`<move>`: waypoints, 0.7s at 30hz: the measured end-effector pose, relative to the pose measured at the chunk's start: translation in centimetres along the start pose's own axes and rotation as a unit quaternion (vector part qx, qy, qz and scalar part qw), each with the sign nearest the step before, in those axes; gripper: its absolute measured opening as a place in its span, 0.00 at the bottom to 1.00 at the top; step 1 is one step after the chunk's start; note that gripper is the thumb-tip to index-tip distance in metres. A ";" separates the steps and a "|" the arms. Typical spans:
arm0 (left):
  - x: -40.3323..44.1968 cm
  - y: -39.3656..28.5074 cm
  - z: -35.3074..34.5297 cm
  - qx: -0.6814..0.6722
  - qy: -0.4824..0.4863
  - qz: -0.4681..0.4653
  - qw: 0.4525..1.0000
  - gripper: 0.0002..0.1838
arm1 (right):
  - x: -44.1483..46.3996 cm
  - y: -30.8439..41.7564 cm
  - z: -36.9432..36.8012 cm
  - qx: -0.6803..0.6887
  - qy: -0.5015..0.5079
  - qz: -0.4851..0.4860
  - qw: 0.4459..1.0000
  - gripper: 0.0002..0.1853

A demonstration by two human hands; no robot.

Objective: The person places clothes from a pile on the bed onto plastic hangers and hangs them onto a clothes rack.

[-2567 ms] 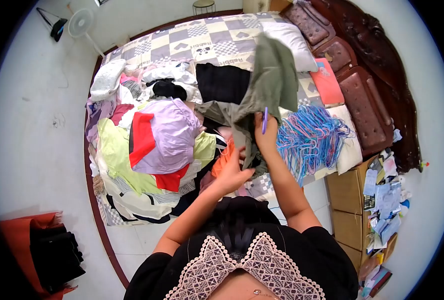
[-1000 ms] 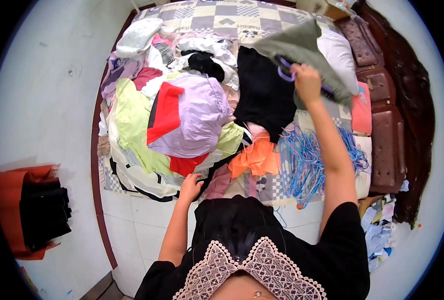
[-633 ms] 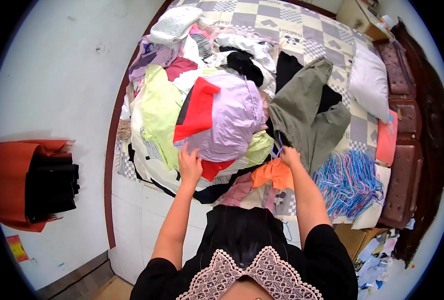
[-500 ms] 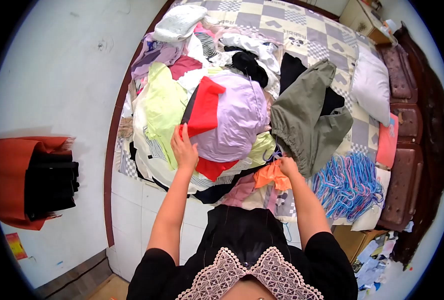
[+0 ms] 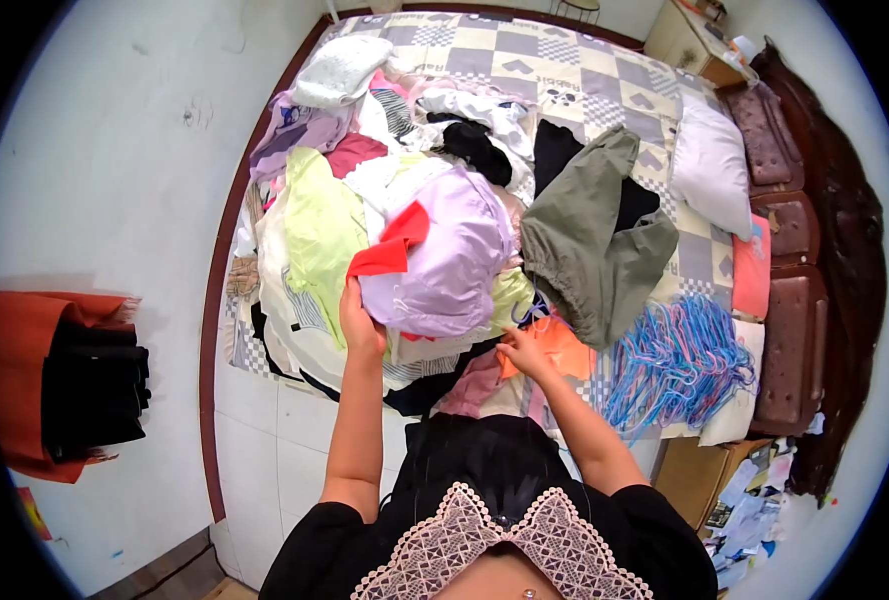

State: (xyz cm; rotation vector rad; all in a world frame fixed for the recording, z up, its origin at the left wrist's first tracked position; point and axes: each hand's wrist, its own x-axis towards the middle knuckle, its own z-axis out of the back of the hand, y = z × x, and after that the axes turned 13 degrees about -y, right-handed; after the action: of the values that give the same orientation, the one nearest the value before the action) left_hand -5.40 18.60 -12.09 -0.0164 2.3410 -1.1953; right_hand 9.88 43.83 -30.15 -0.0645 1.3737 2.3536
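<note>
My left hand [image 5: 362, 318] is at the near left edge of a lavender garment [image 5: 450, 260], its fingers closed at the corner of a red cloth [image 5: 390, 257] that lies partly over it. The lavender covers most of the red, and my left fingertips are partly hidden. At the right, my right hand [image 5: 525, 352] has its fingers pinched by the edge of a lime garment [image 5: 512, 297]; what they hold is too small to make out. An orange cloth [image 5: 563, 347] lies under and beside this hand, near a purple cord [image 5: 533, 314].
Piled clothes cover the bed's left side, with a pale-green garment [image 5: 320, 225] and a white knit [image 5: 343, 72]. Olive trousers [image 5: 590, 240] lie right of the pile. Blue and pink hangers [image 5: 680, 365] sit near the brown headboard [image 5: 790, 330]. A pillow [image 5: 712, 165] lies behind.
My left hand has gone from lying on the red cloth to gripping at its corner, and less red shows. My right hand has moved left off the orange cloth, which now lies flatter.
</note>
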 end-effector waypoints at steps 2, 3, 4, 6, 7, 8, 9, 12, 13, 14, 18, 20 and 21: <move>-3.2 -2.1 -1.7 -0.011 0.015 -0.005 1.000 0.22 | 0.5 2.5 -1.2 0.078 -0.049 0.003 0.996 0.39; -4.4 -3.1 -2.2 -0.050 0.040 0.018 0.998 0.22 | 0.7 3.6 -1.7 0.104 -0.075 -0.007 0.992 0.46; -5.5 -4.0 -2.6 -0.088 0.065 0.041 0.993 0.22 | 0.9 4.8 -2.2 0.106 -0.077 -0.008 0.991 0.46; -6.7 -5.0 -2.9 -0.099 0.080 0.065 0.990 0.23 | 1.4 6.7 -3.0 0.112 -0.089 0.034 0.989 0.53; -6.9 -5.3 -3.0 -0.110 0.099 0.076 0.986 0.23 | 1.7 7.6 -3.4 0.114 -0.092 0.035 0.989 0.53; -7.2 -5.7 -3.1 -0.122 0.118 0.086 0.982 0.23 | 1.9 8.3 -3.8 0.171 -0.024 -0.031 0.984 0.54; -7.8 -6.1 -3.2 -0.142 0.149 0.107 0.973 0.24 | 1.7 9.2 -4.1 0.226 0.044 -0.097 0.968 0.55; -10.3 -6.9 -4.5 -0.206 0.200 0.152 0.946 0.24 | -1.4 13.7 -3.9 0.345 0.060 -0.351 0.868 0.55; -10.6 -6.5 -4.4 -0.259 0.255 0.191 0.912 0.24 | -2.2 14.2 -4.4 0.352 0.074 -0.402 0.842 0.55; -11.5 -6.5 -5.0 -0.255 0.260 0.193 0.911 0.24 | -2.9 14.0 -4.6 0.357 0.071 -0.400 0.841 0.55; -12.8 -7.1 -6.7 -0.287 0.281 0.202 0.893 0.22 | -3.1 7.8 -9.8 0.602 0.338 -0.378 0.617 0.42; -10.6 -7.8 -6.1 -0.293 0.301 0.170 0.891 0.23 | -2.3 9.1 -7.8 0.628 0.255 -0.352 0.646 0.38; -9.2 -8.0 -5.4 -0.276 0.254 0.143 0.916 0.23 | -1.9 10.0 -6.5 0.639 0.213 -0.339 0.657 0.36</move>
State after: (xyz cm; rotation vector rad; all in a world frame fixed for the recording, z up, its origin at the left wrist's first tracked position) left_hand -1.53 19.92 0.63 0.4777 2.9281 -0.3909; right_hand 6.83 33.50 -24.82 -0.6023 2.3506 0.4309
